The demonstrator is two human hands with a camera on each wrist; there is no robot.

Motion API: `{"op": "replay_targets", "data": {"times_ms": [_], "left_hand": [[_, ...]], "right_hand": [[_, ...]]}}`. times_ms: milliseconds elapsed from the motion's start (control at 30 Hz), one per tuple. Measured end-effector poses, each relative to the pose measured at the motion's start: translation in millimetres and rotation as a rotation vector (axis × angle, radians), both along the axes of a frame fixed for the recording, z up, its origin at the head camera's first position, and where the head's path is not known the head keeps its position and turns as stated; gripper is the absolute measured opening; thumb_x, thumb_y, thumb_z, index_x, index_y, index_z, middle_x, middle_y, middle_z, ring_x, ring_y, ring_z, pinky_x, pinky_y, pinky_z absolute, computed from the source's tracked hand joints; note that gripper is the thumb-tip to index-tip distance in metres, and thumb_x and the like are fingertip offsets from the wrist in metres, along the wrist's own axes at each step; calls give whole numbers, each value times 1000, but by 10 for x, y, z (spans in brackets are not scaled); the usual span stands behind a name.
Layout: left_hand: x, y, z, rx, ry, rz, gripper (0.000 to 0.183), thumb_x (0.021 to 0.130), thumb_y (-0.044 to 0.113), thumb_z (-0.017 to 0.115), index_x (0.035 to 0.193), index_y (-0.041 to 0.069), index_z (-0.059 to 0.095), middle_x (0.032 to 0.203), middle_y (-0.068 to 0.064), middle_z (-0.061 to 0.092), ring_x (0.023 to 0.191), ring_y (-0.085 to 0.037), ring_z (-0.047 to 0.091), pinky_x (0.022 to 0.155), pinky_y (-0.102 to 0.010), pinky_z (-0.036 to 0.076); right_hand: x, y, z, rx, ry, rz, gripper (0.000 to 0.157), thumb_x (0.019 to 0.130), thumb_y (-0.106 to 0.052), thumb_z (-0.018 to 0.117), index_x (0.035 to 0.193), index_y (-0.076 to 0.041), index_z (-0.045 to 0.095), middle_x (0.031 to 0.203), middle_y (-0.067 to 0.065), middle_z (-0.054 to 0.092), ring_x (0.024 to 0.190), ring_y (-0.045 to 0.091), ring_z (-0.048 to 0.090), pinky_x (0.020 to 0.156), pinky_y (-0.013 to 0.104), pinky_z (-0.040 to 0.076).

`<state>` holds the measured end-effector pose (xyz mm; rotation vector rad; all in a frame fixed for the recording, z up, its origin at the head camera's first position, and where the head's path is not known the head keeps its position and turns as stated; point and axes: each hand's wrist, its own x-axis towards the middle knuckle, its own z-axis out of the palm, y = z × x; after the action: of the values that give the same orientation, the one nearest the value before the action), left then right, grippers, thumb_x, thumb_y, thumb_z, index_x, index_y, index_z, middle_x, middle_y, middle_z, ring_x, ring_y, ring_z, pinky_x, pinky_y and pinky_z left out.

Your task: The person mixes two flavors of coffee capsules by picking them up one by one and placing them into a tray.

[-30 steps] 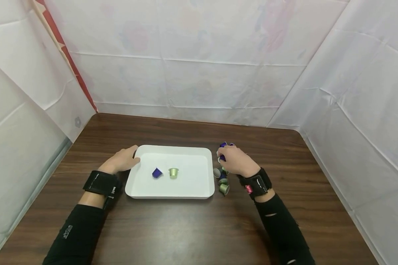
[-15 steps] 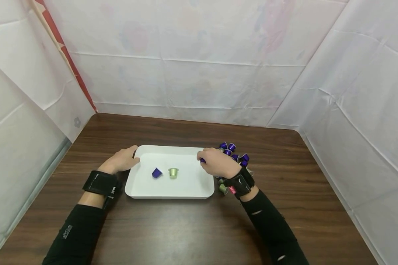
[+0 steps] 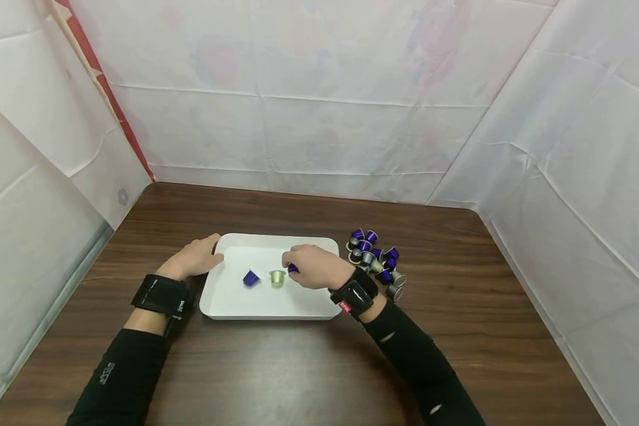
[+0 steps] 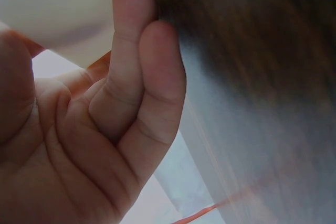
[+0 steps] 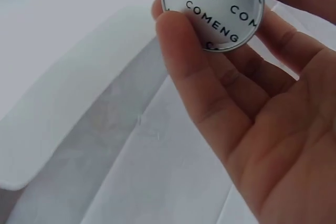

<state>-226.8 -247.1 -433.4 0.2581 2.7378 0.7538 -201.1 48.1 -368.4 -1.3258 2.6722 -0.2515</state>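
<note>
A white tray lies on the table, and my left hand grips its left edge, thumb over the rim. In the left wrist view the tray shows blurred between the thumb and fingers. My right hand is over the tray's right half, pinching a purple coffee capsule. Its silvery lid, printed COMENG, faces the right wrist camera as the coffee capsule sits between thumb and fingers. Just left of that hand a green capsule stands in the tray; a purple capsule lies farther left.
A loose pile of several purple, green and grey capsules lies on the brown wooden table, right of the tray. White sheeting rises behind the table and along both sides.
My right hand has come left from the pile to over the tray, bringing a purple coffee capsule. More of the pile is now uncovered. My left hand stays at the tray's edge.
</note>
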Motion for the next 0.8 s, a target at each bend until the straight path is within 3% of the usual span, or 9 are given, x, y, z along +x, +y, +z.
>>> {"op": "replay_targets", "data": {"times_ms": [433,800], "left_hand": [[6,18,32,3,8,-6,42,95,18,47,130,-5,38,113,-26,57,86,-29,55,76,-49,45],[15,24,32,6,-1,-6,44,96,18,48,131,-6,38,116,-28,56,89,-31,56,79,-52,45]], "right_hand": [[-16,-317,-134,28,-28,77,16,91,-12,59,106,-8,66,96,-2,63,79,8,52,76,20,44],[-2,-497,-208,56,-39,86,20,90,-13,62,109,-11,67,103,-1,65,83,7,52,81,19,44]]}}
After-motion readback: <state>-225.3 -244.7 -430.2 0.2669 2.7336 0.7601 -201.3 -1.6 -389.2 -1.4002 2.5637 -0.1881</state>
